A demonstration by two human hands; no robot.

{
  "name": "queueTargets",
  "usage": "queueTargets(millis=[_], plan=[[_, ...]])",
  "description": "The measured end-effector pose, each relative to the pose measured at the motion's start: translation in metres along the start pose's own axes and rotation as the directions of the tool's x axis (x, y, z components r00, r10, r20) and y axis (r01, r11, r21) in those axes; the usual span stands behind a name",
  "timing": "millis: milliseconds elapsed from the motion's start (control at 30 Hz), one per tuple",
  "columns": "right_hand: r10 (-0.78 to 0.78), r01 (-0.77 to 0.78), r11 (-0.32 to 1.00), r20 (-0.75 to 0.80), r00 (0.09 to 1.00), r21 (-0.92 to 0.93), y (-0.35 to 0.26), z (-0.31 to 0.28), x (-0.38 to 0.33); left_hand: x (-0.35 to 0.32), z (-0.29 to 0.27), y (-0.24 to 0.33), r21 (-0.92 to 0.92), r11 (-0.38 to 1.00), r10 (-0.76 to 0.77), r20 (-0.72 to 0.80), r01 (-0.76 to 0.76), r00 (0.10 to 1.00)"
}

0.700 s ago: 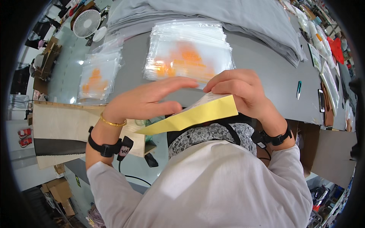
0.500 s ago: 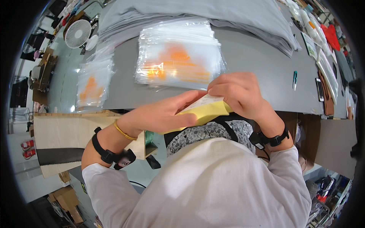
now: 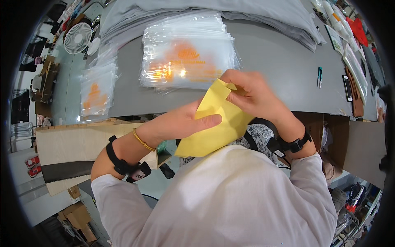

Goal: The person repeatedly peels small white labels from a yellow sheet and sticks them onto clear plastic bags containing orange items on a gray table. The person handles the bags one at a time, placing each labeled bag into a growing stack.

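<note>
The yellow cloth (image 3: 216, 125) hangs in the air over the near edge of the grey table (image 3: 279, 66), just short of the stack of clear printed bags (image 3: 187, 57). The right hand (image 3: 255, 96) pinches its top corner shut; the left hand (image 3: 181, 123) lies flat against it, fingers closed on its face. Folding it well likely means keeping the edges matched and the pinch firm.

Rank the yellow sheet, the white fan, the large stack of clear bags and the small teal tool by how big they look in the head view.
1. Large stack of clear bags
2. Yellow sheet, though it is held nearer the camera, which inflates it
3. White fan, far off near the rim, so true size is unsure
4. Teal tool
</note>
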State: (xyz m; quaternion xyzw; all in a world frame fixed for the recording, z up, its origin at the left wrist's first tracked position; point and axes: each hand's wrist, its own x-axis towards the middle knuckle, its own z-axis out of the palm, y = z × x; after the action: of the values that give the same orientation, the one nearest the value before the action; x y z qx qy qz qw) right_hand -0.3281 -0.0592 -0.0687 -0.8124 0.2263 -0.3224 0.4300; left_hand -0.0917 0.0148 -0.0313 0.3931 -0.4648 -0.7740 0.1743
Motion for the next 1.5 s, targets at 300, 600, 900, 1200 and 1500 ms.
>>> queueTargets(millis=[300, 600, 900, 1200, 1500], plan=[[-0.008, 0.029, 0.994, -0.193, 0.981, 0.102, 0.007, 0.006, 0.016, 0.018, -0.013, -0.009, 0.367, 0.895, 0.344, -0.201, -0.255, 0.917], [0.067, -0.055, 0.998, -0.373, 0.925, 0.044, 0.011, 0.018, 0.011, 0.006, -0.027, -0.011, 0.999, 0.048, 0.761, -0.048, 0.017, 0.647], [0.396, -0.292, 0.801, -0.097, 0.913, 0.523, 0.014, 0.010, 0.014, 0.004, -0.025, -0.030, 0.860, -0.410, 0.731, 0.111, 0.303, 0.673], [0.472, -0.355, 0.820, -0.181, 0.863, 0.450, 0.020, 0.025, -0.002, 0.015, -0.023, -0.045, 0.993, -0.098, 0.801, 0.043, 0.060, 0.597], [0.242, -0.192, 0.959, -0.255, 0.936, 0.208, 0.023, 0.021, -0.012, 0.007, -0.036, -0.038, 0.740, 0.670, 0.389, -0.280, -0.061, 0.878]])
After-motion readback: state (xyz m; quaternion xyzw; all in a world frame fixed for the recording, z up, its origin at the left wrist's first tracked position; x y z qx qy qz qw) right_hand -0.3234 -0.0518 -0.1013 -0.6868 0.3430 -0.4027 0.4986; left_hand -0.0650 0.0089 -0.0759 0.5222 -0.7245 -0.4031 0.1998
